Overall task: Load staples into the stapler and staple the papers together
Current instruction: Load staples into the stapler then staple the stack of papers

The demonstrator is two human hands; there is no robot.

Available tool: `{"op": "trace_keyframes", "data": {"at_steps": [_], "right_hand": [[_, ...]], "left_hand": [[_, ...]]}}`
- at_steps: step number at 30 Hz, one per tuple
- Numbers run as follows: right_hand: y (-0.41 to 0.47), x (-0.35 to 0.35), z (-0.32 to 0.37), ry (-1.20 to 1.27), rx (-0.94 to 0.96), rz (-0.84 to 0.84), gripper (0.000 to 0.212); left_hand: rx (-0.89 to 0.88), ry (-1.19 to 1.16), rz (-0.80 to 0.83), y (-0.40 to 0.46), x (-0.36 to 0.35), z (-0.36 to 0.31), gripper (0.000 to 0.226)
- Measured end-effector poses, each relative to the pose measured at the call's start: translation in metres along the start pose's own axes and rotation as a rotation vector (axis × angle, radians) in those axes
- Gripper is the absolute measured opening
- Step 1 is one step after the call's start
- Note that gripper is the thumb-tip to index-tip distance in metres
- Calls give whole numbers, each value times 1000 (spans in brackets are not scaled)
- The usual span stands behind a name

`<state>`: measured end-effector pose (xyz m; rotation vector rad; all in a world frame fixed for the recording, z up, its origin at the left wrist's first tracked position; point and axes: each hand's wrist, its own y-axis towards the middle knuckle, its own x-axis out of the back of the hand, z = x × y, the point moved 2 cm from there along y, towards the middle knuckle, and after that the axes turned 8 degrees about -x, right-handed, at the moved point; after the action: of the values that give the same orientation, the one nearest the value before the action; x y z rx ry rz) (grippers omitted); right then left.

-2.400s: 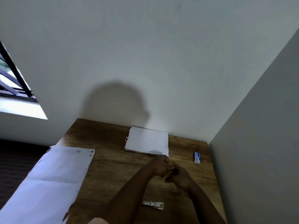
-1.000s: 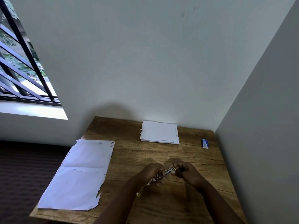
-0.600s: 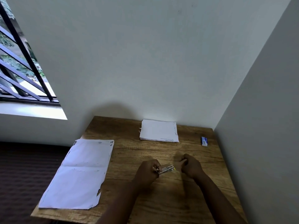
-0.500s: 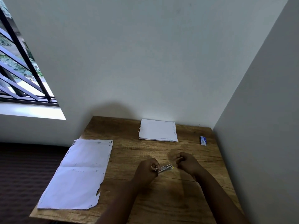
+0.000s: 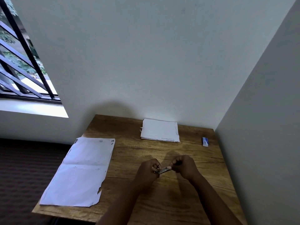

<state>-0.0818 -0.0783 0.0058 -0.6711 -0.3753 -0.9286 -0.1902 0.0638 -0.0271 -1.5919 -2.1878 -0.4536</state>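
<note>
A small metal stapler (image 5: 163,170) is held between both hands just above the middle of the wooden table (image 5: 203,189). My left hand (image 5: 148,170) grips its left end. My right hand (image 5: 184,166) pinches its right end with curled fingers. Whether staples are inside it is hidden. A small stack of white papers (image 5: 159,130) lies at the table's far edge by the wall. A small blue and white staple box (image 5: 205,141) lies at the far right.
A large creased white sheet (image 5: 79,172) with torn edges covers the table's left side and overhangs it. Walls close the table at the back and right. A barred window (image 5: 17,62) is at the left, dark floor below it.
My right hand, apart from the stapler half a second ago, has come back to its right end. My left hand has kept hold of it.
</note>
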Motion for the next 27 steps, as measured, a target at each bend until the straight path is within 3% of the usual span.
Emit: {"op": "trace_keyframes", "data": {"at_steps": [5, 13, 27], "right_hand": [[-3, -3, 2, 34, 73, 11, 15], [-2, -7, 12, -262, 159, 17, 10], [1, -3, 22, -383, 131, -40, 8]], "left_hand": [[-20, 7, -6, 0, 1, -2, 27], [-36, 23, -2, 1, 0, -7, 29], [-97, 11, -3, 4, -1, -10, 22]]}}
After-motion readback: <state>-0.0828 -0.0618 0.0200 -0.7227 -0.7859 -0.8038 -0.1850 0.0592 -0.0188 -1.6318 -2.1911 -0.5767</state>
